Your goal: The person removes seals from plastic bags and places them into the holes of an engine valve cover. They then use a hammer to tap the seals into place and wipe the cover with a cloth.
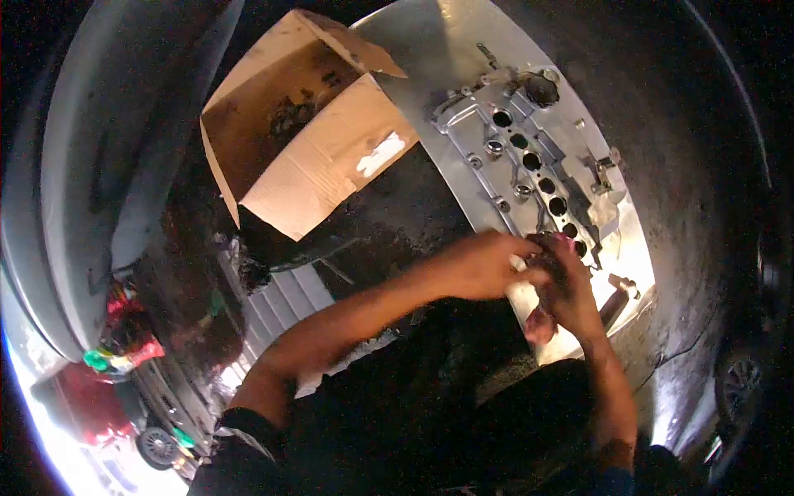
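Note:
A silver engine cover [529,157] with a row of round dark holes lies on a pale metal panel [430,50]. Both hands meet over its near end. My left hand [492,263] has its fingers bent at a small pale piece, too blurred to name. Close against it, my right hand [566,289] is curled round something dark that I cannot make out. A reddish cloth [541,326] hangs just below the right hand. A dark cylindrical part [616,302] rests on the panel, right of the hands.
An open cardboard box [331,157] with dark stains inside stands left of the panel. Small metal parts [605,169] lie beside the cover. At the lower left are a red car [83,401] and a wheel [157,446]. Another wheel [740,384] shows at the far right.

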{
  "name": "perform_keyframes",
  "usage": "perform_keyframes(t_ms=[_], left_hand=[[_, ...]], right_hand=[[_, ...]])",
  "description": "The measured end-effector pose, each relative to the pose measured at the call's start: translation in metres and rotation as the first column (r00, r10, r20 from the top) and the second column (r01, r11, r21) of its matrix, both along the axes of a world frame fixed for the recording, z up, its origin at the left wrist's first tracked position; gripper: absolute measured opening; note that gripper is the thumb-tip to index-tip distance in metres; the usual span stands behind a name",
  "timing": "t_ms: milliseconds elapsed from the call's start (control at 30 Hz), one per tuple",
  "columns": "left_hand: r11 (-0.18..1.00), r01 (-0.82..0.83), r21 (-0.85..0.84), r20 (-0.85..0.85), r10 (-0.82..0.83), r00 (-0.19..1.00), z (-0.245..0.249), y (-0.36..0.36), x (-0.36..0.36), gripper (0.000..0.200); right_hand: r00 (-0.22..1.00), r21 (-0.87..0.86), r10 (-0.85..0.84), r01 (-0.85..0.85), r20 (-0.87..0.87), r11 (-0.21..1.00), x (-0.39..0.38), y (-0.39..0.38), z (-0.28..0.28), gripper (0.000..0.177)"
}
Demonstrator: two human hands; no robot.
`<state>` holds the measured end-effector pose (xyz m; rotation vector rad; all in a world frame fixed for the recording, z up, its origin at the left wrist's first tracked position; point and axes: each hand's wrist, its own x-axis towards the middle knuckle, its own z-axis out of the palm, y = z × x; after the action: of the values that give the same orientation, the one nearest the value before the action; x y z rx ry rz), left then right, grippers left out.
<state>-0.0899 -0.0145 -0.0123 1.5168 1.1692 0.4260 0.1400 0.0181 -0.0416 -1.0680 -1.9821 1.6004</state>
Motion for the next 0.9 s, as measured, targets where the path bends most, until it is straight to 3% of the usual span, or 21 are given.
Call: perform_keyframes(t_ms=[33,67,133,233,333,400,467,533,633,700,800,900], left_hand=[[0.991,-0.131,0.014,-0.096,0.132,0.987,0.021,0.004,-0.02,0.047],[0.934,-0.35,0.077,-0.358,0.353,0.864,0.038,0.002,-0.042,0.039],[0.669,-0.506,0.545,-0.318,0.723,0.613,0.012,-0.015,-0.116,0.046],[0.618,-0.177,0.766,-0.559,0.776,0.292,-0.021,-0.035,-0.229,0.08],[0.693,-0.362,0.624,-0.516,0.713,0.475,-0.056,-0.04,-0.275,0.081],[0.86,-0.318,0.399,-0.889,0.448,0.096,-0.052,-0.034,-0.258,0.063],[0.881,-0.294,0.371,-0.911,0.406,0.068,-0.071,-0.046,-0.247,0.044],[0.631,-0.075,0.772,-0.616,0.773,0.151,-0.078,-0.07,-0.22,0.03],[0.565,-0.031,0.825,-0.537,0.798,0.274,-0.088,-0.083,-0.201,0.034],[0.605,-0.06,0.794,-0.571,0.776,0.268,-0.088,-0.094,-0.187,0.036],[0.62,-0.065,0.782,-0.586,0.767,0.261,-0.09,-0.098,-0.184,0.039],[0.592,-0.054,0.804,-0.561,0.785,0.261,-0.09,-0.099,-0.182,0.038]], right_hand=[[0.995,0.084,-0.078,0.072,0.066,0.994,0.017,0.002,0.0,0.045],[0.981,0.165,-0.161,0.142,0.107,0.976,0.034,0.004,-0.002,0.042],[0.894,0.08,-0.284,0.274,0.346,0.958,0.077,0.003,0.009,0.045],[0.748,0.405,-0.547,0.398,0.375,0.823,0.158,0.011,-0.028,0.062],[0.646,0.551,-0.634,0.371,0.425,0.748,0.236,0.021,-0.07,0.075],[0.554,0.601,-0.647,0.298,0.524,0.742,0.299,0.028,-0.115,0.079],[0.568,0.586,-0.601,0.239,0.562,0.774,0.326,0.032,-0.156,0.078],[0.617,0.536,-0.574,0.274,0.538,0.798,0.31,0.022,-0.156,0.08],[0.659,0.507,-0.53,0.253,0.534,0.824,0.297,0.015,-0.16,0.08],[0.722,0.555,-0.502,0.197,0.476,0.808,0.305,0.024,-0.175,0.08],[0.764,0.375,-0.406,0.231,0.502,0.898,0.31,0.019,-0.173,0.079],[0.669,0.286,-0.301,0.135,0.68,0.949,0.31,0.022,-0.17,0.08]])
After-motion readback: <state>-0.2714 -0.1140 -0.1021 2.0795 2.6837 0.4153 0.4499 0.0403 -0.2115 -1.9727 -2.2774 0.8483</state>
